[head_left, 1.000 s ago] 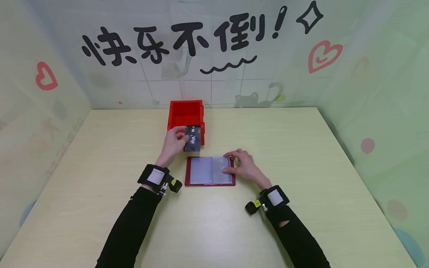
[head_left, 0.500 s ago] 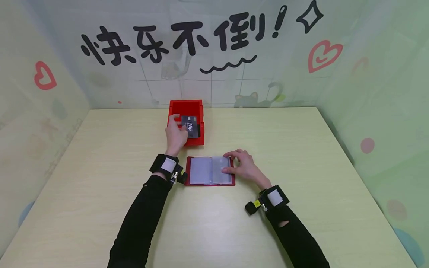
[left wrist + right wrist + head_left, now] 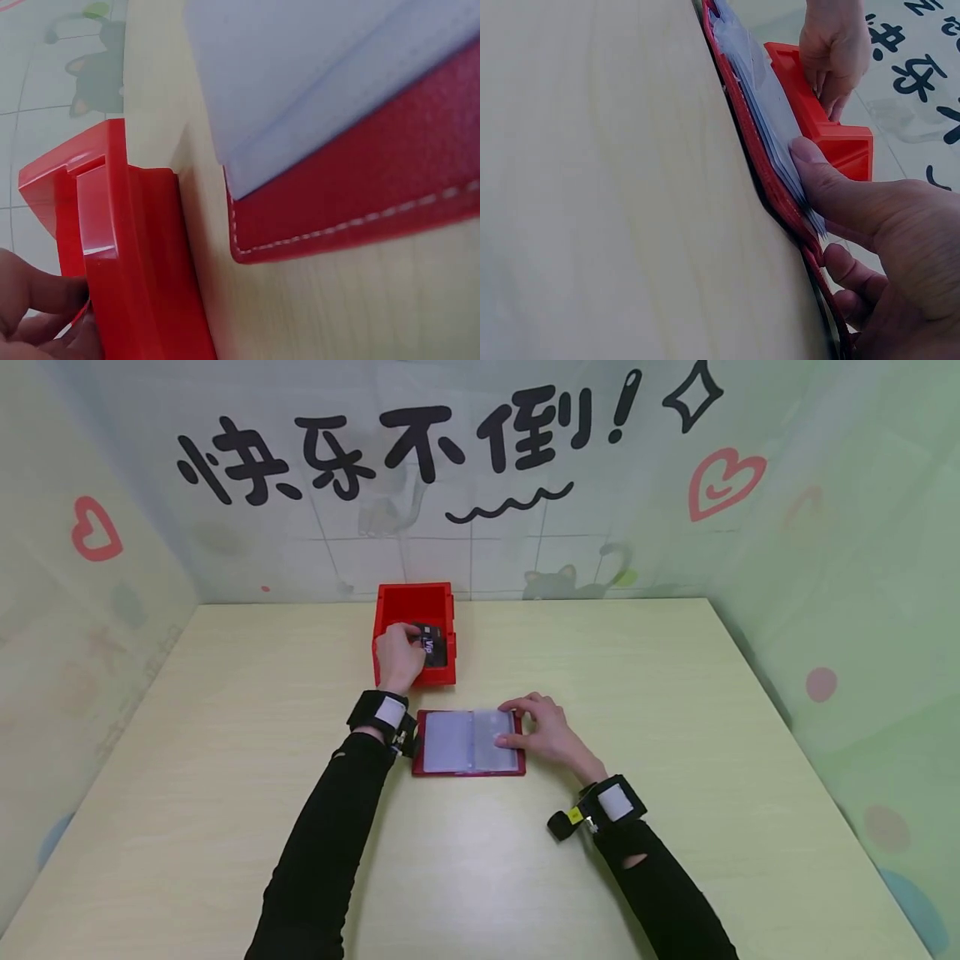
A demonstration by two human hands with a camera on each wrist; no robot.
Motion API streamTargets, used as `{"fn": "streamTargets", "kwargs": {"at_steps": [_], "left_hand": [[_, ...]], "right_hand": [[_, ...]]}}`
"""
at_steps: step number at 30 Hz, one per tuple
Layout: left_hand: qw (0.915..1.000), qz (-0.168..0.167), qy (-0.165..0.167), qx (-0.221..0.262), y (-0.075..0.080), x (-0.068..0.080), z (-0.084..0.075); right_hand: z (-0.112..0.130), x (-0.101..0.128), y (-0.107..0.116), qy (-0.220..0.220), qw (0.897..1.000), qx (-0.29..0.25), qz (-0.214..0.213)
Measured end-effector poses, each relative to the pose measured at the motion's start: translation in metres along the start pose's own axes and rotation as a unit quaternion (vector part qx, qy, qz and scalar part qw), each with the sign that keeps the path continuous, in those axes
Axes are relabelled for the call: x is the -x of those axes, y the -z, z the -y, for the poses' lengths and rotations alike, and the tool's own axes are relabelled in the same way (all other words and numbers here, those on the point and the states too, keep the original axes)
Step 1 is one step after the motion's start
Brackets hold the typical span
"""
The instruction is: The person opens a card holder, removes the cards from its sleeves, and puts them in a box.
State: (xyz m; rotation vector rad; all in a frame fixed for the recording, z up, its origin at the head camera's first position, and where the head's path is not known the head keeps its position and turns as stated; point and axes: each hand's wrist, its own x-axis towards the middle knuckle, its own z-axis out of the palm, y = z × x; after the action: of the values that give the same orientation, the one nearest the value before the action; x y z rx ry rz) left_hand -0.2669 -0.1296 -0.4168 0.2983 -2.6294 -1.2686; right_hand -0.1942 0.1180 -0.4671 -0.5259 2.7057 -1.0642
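Black "VIP" card (image 3: 433,647) in left hand (image 3: 399,656), over red box (image 3: 415,603)

— What's hard to see?
— The black VIP card (image 3: 432,646) is half covered by the left hand (image 3: 398,658) inside the red box (image 3: 415,602).
— And the wrist views?
— The card holder (image 3: 360,202) runs off the frame.

Staged recording booth: pale table (image 3: 225,827), cartoon-printed backdrop walls (image 3: 825,527) on three sides.

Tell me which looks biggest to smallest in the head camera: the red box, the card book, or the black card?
1. Card book
2. Red box, a bit smaller but farther away, so unsure
3. Black card, smallest, partly hidden by the left hand
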Motion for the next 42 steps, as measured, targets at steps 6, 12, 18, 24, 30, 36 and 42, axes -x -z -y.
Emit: {"fn": "streamTargets", "kwargs": {"at_steps": [6,12,18,24,30,36,42], "left_hand": [[0.9992,0.027,0.007,-0.028,-0.002,0.000,0.000],[0.9959,0.042,0.007,-0.079,-0.006,0.003,0.000],[0.9907,0.057,0.022,-0.122,-0.008,0.005,-0.002],[0.9823,0.081,0.031,-0.166,-0.010,0.006,-0.002],[0.9781,0.089,0.029,-0.186,-0.012,0.006,-0.001],[0.9769,0.091,0.007,-0.193,-0.010,0.011,-0.002],[0.9730,0.062,-0.062,-0.214,-0.010,0.021,0.000]], "right_hand": [[0.001,0.000,0.001,0.000,1.000,-0.004,0.002],[0.001,0.001,0.002,0.000,1.000,-0.004,0.001],[0.001,0.001,0.002,0.001,1.000,-0.004,0.000],[0.000,0.001,0.001,0.003,1.000,-0.002,-0.001],[-0.001,0.001,0.000,0.007,1.000,-0.003,-0.002],[-0.001,0.001,0.000,0.008,1.000,0.000,-0.005],[-0.001,0.001,0.000,0.009,1.000,0.001,-0.006]]}}
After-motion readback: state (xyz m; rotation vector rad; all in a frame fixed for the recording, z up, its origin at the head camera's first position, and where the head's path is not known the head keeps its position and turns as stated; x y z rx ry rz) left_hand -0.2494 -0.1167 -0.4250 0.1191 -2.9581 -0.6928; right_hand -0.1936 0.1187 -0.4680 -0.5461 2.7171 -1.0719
